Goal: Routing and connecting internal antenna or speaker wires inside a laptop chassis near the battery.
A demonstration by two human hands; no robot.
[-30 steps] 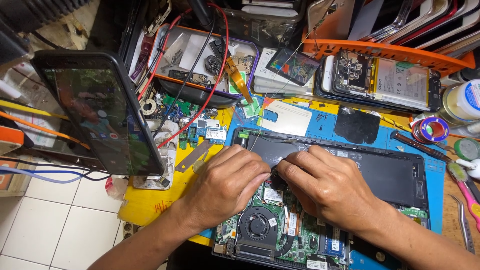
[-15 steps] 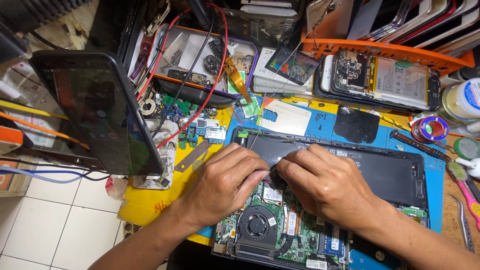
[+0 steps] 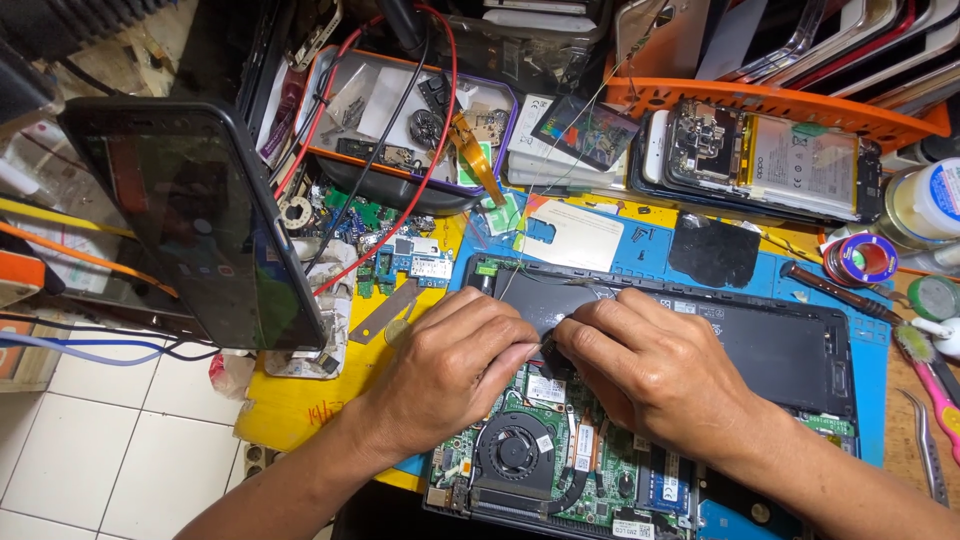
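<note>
Two bare hands meet over an opened laptop with its bottom cover off [image 3: 640,470], which lies on a blue silicone work mat [image 3: 870,340] at the near edge of the cluttered surface. The left hand [image 3: 450,365] rests knuckles-up on the laptop's left half, fingers curled inward, its grip closed toward the fingertips of the other hand. The right hand [image 3: 650,365] lies just beside it, its fingers also bent together. Where the two sets of fingertips meet, a small dark part sits at the lower edge of the long black flat battery pack [image 3: 770,345] that fills the laptop's far half; whether either grip actually pinches that part, I cannot tell. Below the hands, the laptop's green circuit board [image 3: 600,470] and round black cooling fan [image 3: 513,452] lie exposed.

Left of the laptop, a large black tablet with a dark glossy screen [image 3: 200,215] stands tilted on a yellow mat [image 3: 300,400]. Beyond the laptop's far left corner sits a purple-rimmed tray of small parts [image 3: 400,110], with red and black wires [image 3: 435,120] looping across it. Beyond the laptop's far right side lies an opened phone with a white battery showing [image 3: 770,160], in front of an orange plastic rack [image 3: 780,100]. Right of the laptop, at the mat's edge, are a small spool of coloured wire [image 3: 862,258] and a pink-handled brush [image 3: 930,375].
</note>
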